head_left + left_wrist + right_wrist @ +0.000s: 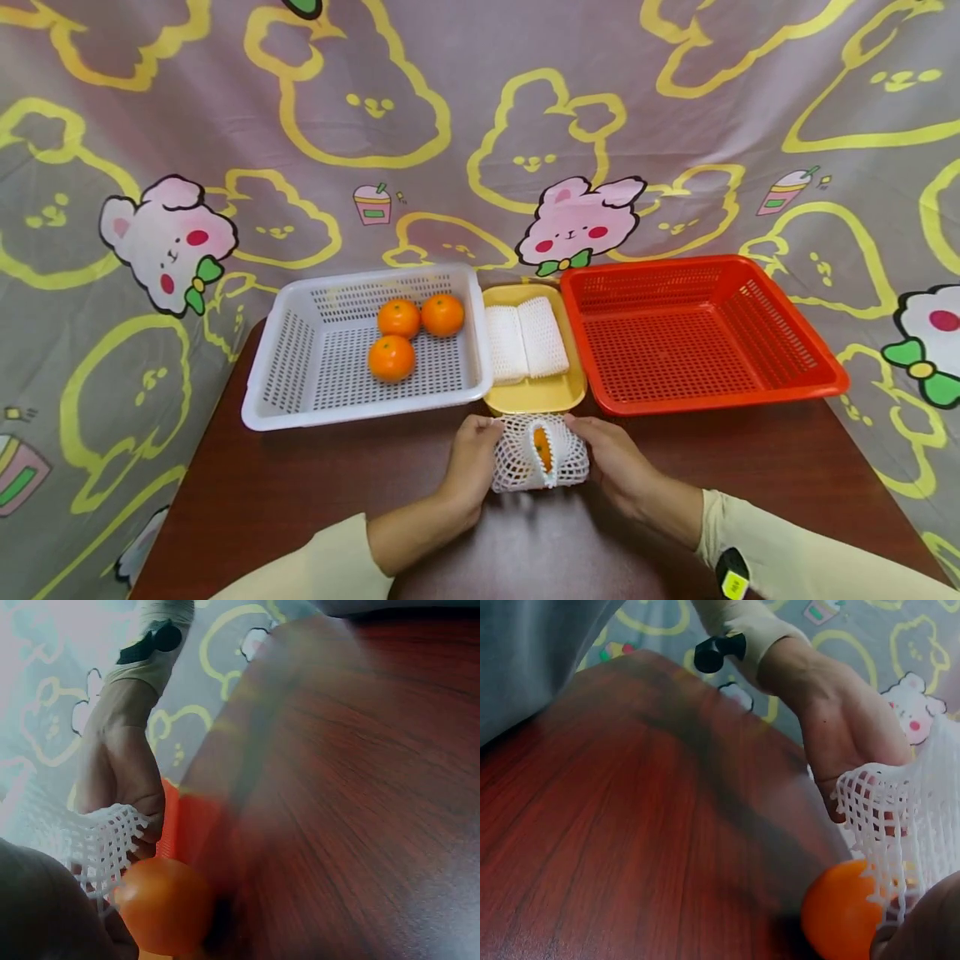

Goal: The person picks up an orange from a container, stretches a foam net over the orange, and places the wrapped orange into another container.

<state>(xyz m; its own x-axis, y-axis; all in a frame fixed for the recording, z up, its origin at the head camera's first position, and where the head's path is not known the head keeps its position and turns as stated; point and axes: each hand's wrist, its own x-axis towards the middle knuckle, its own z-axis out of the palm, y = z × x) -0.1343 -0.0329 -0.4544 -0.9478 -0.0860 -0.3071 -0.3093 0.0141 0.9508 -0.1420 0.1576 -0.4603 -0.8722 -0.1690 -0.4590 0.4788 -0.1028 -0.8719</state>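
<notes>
A white foam net sleeve is stretched between my two hands above the front of the table. My left hand pinches its left side, and my right hand grips the right side. Through a slit in the mesh shows an orange. From the left wrist view, the orange bulges out below the net, close to the tabletop. The right wrist view also has the orange partly under the mesh. Some fingertips are hidden behind the net.
A white basket at the back left holds several oranges, three visible. Beside it, a yellow tray carries folded white foam nets. A red basket stands at the right. Behind them hangs a patterned curtain.
</notes>
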